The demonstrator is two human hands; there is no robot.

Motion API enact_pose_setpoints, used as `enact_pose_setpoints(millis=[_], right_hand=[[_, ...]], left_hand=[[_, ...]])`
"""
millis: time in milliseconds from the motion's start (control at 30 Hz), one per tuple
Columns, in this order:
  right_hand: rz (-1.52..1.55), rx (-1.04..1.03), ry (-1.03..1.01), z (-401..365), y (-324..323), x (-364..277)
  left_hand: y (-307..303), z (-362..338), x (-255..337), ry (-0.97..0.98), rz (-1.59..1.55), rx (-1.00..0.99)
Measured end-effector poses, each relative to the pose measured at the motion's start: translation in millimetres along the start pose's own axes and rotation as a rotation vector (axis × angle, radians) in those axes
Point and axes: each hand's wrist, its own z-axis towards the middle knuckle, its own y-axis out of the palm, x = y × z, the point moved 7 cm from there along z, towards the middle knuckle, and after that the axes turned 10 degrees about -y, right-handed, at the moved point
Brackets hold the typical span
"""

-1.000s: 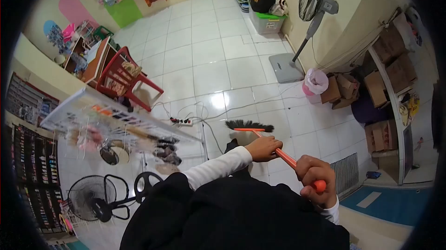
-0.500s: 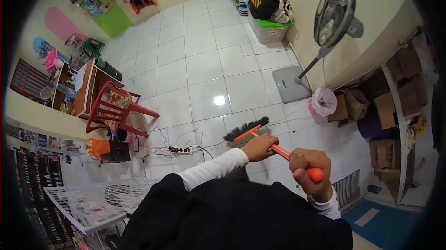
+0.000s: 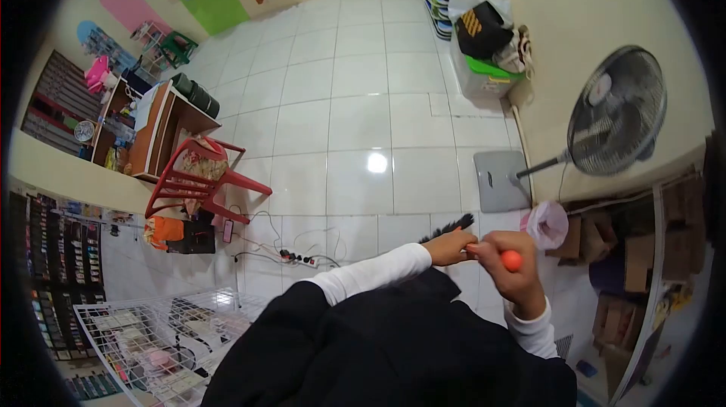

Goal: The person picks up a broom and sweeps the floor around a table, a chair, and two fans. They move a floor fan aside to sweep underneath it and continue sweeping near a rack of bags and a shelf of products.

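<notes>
I hold a broom with an orange handle (image 3: pixel 511 259) and black bristles (image 3: pixel 448 227) over the white tiled floor (image 3: pixel 355 112). My right hand (image 3: pixel 514 267) is closed around the handle's top end. My left hand (image 3: pixel 451 248), in a white sleeve, grips the handle lower down, close to the bristles. Most of the handle is hidden between my two hands. The bristles rest on the floor tile just beyond my left hand, near the fan's grey base (image 3: pixel 500 180).
A standing fan (image 3: pixel 616 131) is at the right wall, with a pink bag (image 3: pixel 547 224) and cardboard boxes (image 3: pixel 643 252) below it. A red plastic chair (image 3: pixel 198 180), a desk (image 3: pixel 155 131), a power strip with cables (image 3: pixel 299 259) and a white wire rack (image 3: pixel 162 331) lie left. Storage bins (image 3: pixel 484 37) stand at the back.
The broom swung to the right and came closer to my body; its handle now points almost at the camera. My view shifted, so the fan and boxes sit lower right.
</notes>
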Motion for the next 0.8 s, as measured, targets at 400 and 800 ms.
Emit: enact_pose_setpoints(millis=[400, 800], right_hand=[[0.123, -0.041, 0.102, 163.6, 26.4, 144.3], [0.174, 0.028, -0.119, 361.0, 95.1, 208.3]], left_hand=[[-177.2, 39.5, -64.1, -0.022, -0.360, 0.064], [-415.5, 45.5, -199.2, -0.217, 0.360, 0.045]])
